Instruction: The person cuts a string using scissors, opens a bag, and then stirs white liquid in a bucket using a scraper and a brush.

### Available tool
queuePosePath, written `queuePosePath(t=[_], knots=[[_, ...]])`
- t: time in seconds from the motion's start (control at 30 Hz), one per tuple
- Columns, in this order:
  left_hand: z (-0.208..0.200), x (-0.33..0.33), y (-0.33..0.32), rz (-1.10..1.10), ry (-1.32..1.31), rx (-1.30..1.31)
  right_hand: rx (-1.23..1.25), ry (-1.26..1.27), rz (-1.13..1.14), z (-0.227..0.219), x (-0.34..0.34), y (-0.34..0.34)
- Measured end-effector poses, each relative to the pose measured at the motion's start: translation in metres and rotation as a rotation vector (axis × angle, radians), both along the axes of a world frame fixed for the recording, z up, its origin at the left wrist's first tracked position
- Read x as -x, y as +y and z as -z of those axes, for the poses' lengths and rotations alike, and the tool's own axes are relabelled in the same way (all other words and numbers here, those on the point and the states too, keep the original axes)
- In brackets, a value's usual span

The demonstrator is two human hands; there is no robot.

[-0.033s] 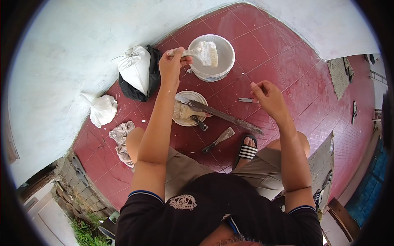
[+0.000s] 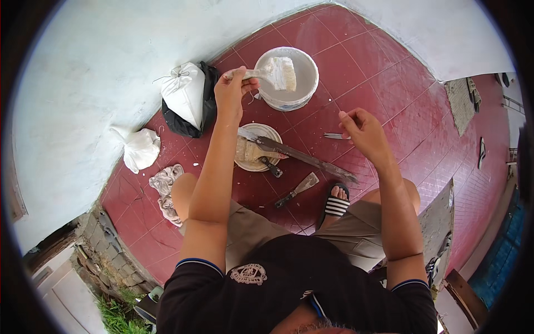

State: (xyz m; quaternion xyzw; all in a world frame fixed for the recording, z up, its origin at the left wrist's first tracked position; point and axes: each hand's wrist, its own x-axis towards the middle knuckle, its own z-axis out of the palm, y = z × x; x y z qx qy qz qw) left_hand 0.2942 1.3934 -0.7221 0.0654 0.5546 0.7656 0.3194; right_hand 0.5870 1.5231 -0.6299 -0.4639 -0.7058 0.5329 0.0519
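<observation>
In my left hand [image 2: 236,92] is the handle of a wide paintbrush [image 2: 282,73], its metal band and bristles coated with white. The brush hangs over a round white bucket [image 2: 307,92], whose inside is coated pale grey. My right hand [image 2: 361,132] is raised to the right of the bucket, thumb and fingertips pressed together; I cannot make out what is in them, if anything. Below my hands, a round lid [image 2: 273,131] carries a second paintbrush [image 2: 264,153] and one end of a long dark stick [image 2: 311,160]. A dark-handled tool [image 2: 271,166] lies at its rim.
A scraper [image 2: 297,190] lies on the red tiled floor by my sandalled foot [image 2: 337,201]. Close to my right hand is a small metal piece [image 2: 335,136]. Along the left wall are a white sack in a black bag [image 2: 183,97], a white plastic bag [image 2: 140,149] and a rag [image 2: 166,189].
</observation>
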Motion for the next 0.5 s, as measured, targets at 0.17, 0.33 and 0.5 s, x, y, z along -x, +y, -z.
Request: queuePosePath(t=[0.17,0.33,0.5], knots=[[0.041,0.000,-0.019,-0.117,-0.256,-0.213,-0.031,-0.003,-0.037,-0.006,-0.001,0.004],[0.057,0.007,-0.018,-0.245,-0.380,-0.280,0.098,-0.005,0.001,0.018,-0.004,0.007],[0.036,0.019,-0.023,-0.219,-0.293,-0.301,0.173,-0.055,0.103,0.085,0.023,0.026]])
